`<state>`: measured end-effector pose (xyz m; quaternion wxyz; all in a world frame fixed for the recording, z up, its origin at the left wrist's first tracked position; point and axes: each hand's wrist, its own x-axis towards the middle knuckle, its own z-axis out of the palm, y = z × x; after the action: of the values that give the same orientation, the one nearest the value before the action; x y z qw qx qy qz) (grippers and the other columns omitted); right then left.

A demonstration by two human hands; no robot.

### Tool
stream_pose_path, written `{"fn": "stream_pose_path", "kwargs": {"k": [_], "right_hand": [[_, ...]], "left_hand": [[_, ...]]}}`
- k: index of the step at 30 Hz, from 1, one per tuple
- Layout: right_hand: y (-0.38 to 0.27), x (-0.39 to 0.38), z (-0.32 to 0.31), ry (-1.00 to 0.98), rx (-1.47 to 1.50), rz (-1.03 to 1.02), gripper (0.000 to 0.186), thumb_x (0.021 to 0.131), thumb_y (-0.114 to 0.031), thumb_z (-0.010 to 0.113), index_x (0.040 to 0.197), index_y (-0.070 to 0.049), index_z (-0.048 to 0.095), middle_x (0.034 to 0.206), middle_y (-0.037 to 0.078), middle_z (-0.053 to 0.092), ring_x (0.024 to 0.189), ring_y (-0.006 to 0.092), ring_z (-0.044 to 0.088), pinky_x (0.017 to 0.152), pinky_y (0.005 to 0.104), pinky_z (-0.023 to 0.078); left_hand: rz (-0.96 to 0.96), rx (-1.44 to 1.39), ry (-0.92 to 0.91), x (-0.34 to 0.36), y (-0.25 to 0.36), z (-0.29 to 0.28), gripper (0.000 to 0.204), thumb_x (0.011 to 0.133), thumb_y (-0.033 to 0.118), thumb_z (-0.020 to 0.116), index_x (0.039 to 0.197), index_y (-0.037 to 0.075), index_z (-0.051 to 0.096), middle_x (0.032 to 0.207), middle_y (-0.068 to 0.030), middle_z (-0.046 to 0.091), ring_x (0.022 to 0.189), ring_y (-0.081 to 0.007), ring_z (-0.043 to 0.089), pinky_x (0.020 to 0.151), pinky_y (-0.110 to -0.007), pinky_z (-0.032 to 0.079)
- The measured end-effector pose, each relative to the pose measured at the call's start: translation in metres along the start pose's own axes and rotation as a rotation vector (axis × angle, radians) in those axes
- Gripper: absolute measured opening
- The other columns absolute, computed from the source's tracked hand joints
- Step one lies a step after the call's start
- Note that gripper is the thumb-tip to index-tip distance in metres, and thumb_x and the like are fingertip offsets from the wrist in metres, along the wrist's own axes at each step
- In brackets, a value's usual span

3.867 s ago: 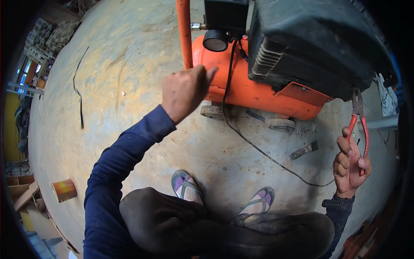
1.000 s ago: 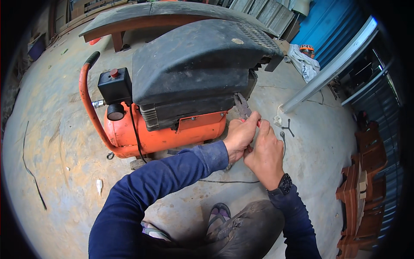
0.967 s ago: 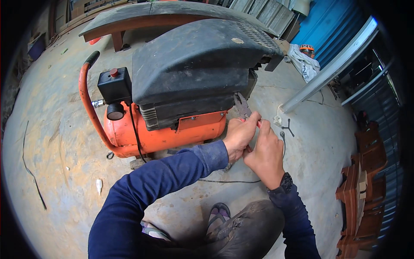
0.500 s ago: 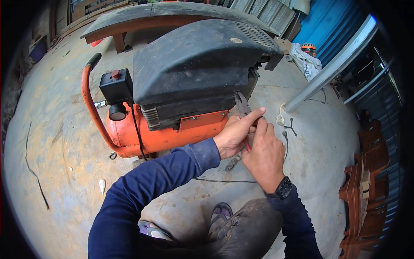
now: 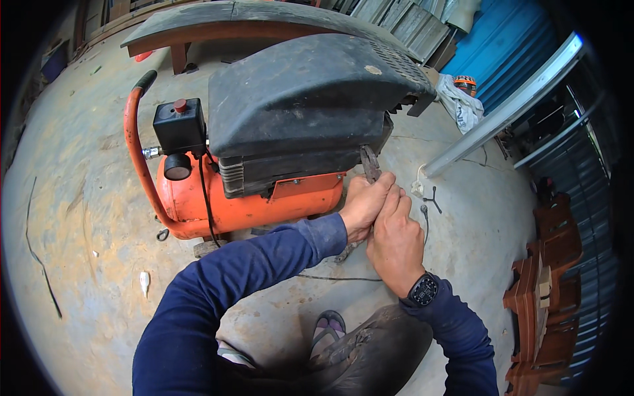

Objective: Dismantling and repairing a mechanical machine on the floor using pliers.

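An orange air compressor with a black plastic cover stands in front of me. The pliers have their jaws against the cover's lower right edge. What the jaws grip there is too small to make out. My left hand is closed around the pliers' handles. My right hand, with a black watch on the wrist, is closed against the left and wraps the handles too. Both hands hide the handles. Partly covered behind my hands, a greyish object lies on the floor.
A black pressure switch box and curved handle are at the compressor's left. Farther back is a low wooden table. A metal post rises at right, near a T-shaped tool. Brown chairs line the right side.
Both hands have closed more tightly together around the pliers' handles; the right hand's fingers have come over them. The red of the handles is now hidden. The view has shifted slightly.
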<state>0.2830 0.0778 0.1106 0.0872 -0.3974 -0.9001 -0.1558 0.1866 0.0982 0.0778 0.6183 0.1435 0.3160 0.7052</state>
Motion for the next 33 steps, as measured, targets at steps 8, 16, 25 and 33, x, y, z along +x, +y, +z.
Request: {"fn": "stream_pose_path", "kwargs": {"k": [8,16,25,33], "right_hand": [[0.023,0.011,-0.006,-0.018,0.413,-0.043,0.062,0.064,-0.007,0.073,0.115,0.005,0.04,0.093,0.025,0.06,0.082,0.0417,0.065,0.068,0.045,0.053],[0.042,0.014,0.001,-0.155,1.074,0.03,0.054,0.065,-0.003,0.068,0.113,0.001,0.043,0.083,0.01,0.053,0.065,0.0234,0.056,0.057,0.0343,0.047],[0.049,0.002,0.016,-0.67,2.181,0.479,0.053,0.07,-0.006,0.065,0.118,-0.002,0.045,0.077,0.0,0.042,0.053,0.0049,0.037,0.043,0.0203,0.031],[0.022,-0.002,-0.007,-0.264,1.239,0.1,0.062,0.069,-0.014,0.072,0.122,0.003,0.044,0.092,0.012,0.056,0.073,0.0187,0.057,0.06,0.031,0.046]], "left_hand": [[0.082,0.258,0.177,0.008,-0.003,0.004,0.031,0.087,0.018,0.056,0.066,-0.004,0.061,0.065,-0.0093,0.062,0.058,-0.0168,0.061,0.05,-0.032,0.047],[-0.075,0.25,-0.13,-0.007,0.019,-0.007,0.028,0.089,0.027,0.066,0.08,0.001,0.062,0.072,-0.0052,0.061,0.063,-0.0148,0.06,0.06,-0.029,0.05],[-0.201,0.244,-0.266,-0.012,0.027,-0.014,0.035,0.086,0.037,0.071,0.094,0.004,0.061,0.083,-0.0021,0.062,0.073,-0.0113,0.06,0.067,-0.026,0.052],[-0.282,0.233,-0.33,-0.016,0.027,-0.029,0.033,0.086,0.036,0.07,0.094,0.004,0.063,0.085,-0.003,0.064,0.074,-0.0109,0.062,0.07,-0.026,0.053]]}}
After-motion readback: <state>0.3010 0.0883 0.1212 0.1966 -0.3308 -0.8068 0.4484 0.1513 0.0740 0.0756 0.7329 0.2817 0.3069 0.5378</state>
